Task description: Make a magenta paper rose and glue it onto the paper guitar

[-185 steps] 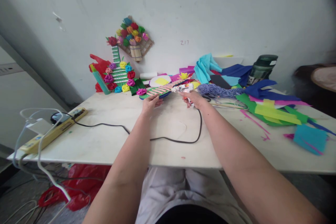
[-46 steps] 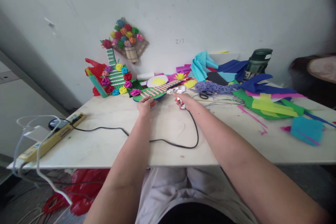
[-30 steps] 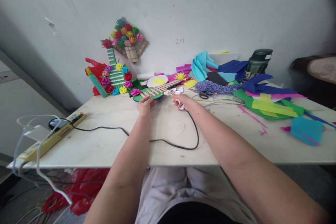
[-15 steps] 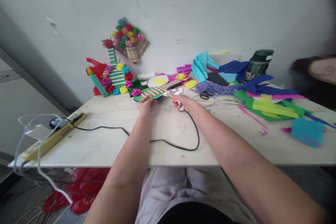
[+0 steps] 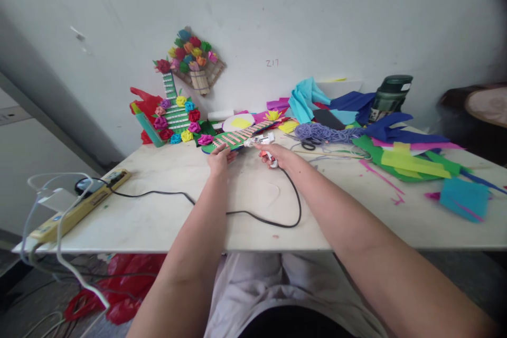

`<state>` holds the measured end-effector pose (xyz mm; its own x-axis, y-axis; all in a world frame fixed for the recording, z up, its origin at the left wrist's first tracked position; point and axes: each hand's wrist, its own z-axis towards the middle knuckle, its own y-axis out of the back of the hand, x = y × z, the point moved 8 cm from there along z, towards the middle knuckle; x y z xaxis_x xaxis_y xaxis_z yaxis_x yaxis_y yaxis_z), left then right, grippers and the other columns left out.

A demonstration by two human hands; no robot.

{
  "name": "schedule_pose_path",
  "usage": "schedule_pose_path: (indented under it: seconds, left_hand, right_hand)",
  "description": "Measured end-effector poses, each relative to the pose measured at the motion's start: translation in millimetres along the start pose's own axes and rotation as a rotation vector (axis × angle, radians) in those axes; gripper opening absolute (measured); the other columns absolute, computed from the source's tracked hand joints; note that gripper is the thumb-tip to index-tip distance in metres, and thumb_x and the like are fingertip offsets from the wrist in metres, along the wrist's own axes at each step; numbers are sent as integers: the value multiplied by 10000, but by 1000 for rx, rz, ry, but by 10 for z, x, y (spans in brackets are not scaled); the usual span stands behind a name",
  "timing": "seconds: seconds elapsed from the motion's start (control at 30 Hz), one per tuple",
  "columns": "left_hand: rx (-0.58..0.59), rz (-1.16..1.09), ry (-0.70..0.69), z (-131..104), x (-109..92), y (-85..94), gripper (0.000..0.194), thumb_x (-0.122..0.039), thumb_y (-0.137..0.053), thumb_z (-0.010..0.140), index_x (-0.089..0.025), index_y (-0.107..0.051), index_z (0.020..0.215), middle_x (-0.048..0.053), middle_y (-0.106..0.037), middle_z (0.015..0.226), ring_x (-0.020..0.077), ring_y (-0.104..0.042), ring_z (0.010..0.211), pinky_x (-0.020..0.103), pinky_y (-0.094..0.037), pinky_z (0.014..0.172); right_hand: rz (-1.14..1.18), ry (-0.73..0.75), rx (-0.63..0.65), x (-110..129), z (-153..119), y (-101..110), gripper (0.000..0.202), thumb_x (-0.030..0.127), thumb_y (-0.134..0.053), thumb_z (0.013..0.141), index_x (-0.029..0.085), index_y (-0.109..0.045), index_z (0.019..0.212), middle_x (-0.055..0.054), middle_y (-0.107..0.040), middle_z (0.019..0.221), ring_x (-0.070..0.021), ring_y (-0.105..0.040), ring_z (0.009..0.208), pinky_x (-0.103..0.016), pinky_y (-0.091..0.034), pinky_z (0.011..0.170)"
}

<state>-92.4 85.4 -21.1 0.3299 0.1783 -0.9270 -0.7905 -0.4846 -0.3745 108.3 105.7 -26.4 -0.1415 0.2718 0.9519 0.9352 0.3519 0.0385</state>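
My left hand [image 5: 222, 157] grips the near edge of a green guitar-shaped craft [image 5: 233, 138] with pale strips across it. A pink paper flower [image 5: 205, 140] sits at its left end and a yellow one [image 5: 273, 115] near its right end. My right hand [image 5: 274, 155] is closed around a white glue gun [image 5: 266, 138], whose nozzle points left over the craft's near edge. From its handle a black cord [image 5: 300, 206] loops over the table.
A yellow power strip [image 5: 89, 202] lies at the left. A flower-decorated craft [image 5: 177, 113] leans on the wall. Behind and right are scissors [image 5: 308, 144], purple yarn [image 5: 328, 133], coloured paper [image 5: 415, 161] and a dark green bottle [image 5: 391, 97].
The glue gun in my right hand has shifted very slightly to the left. My left hand and the craft look the same.
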Motion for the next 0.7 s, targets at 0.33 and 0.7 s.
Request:
schedule_pose_path:
  seconds: [0.33,0.7]
  left_hand:
    - [-4,30,3,-6,-8,7,339,-75,-654,657,-105,-635,994,35,-654,625,167,-670,560,263,-537,593]
    - [6,26,-7,5,-5,-2,339,-54,-607,679,-88,-626,1015,33,-652,619,157,-660,533,253,-529,576]
  right_hand:
    - [-1,35,-9,21,2,-7,468,608,-597,786,153,-529,704,32,-479,443,-61,-371,331,-191,-358,330]
    - [19,19,-59,6,40,106,403,515,-587,838,154,-508,677,43,-463,439,-45,-323,303,-185,-335,324]
